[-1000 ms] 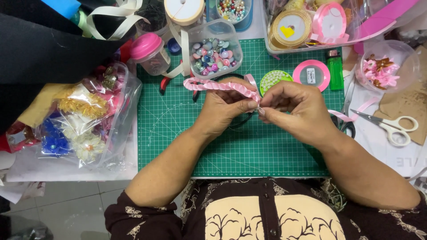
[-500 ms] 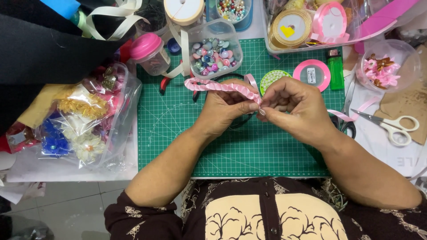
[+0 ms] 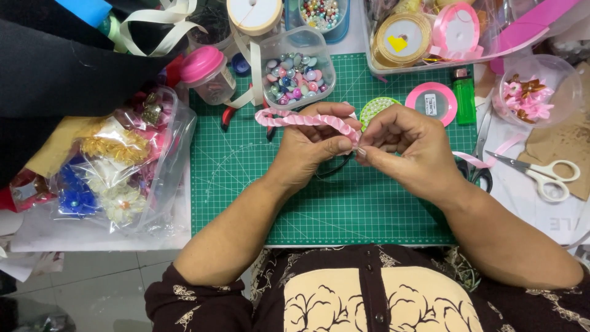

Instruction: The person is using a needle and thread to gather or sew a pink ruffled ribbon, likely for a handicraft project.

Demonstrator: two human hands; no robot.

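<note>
Hands meet over the green mat (image 3: 289, 203) at mid-worktop. I read my left hand (image 3: 310, 150) as pinching the near end of a pink ribbon-wrapped band (image 3: 304, 119) between thumb and forefinger; the band arcs away to the left above the knuckles, clear of the mat. My right hand (image 3: 409, 144) has its fingertips pressed together on the same end, touching the left thumb; a pink ribbon tail (image 3: 473, 160) trails out past this hand to the right. A dark band shows under the hands, mostly hidden. Just beyond the band sits a clear tub of beads (image 3: 298, 69), with a pink-lidded jar (image 3: 206, 74) to its left. A green lighter (image 3: 464, 95) and pink tape roll (image 3: 431, 102) lie beyond the right hand; white scissors (image 3: 544, 172) lie well off to the right. A bag of trims (image 3: 120, 166) rests left of the mat.
</note>
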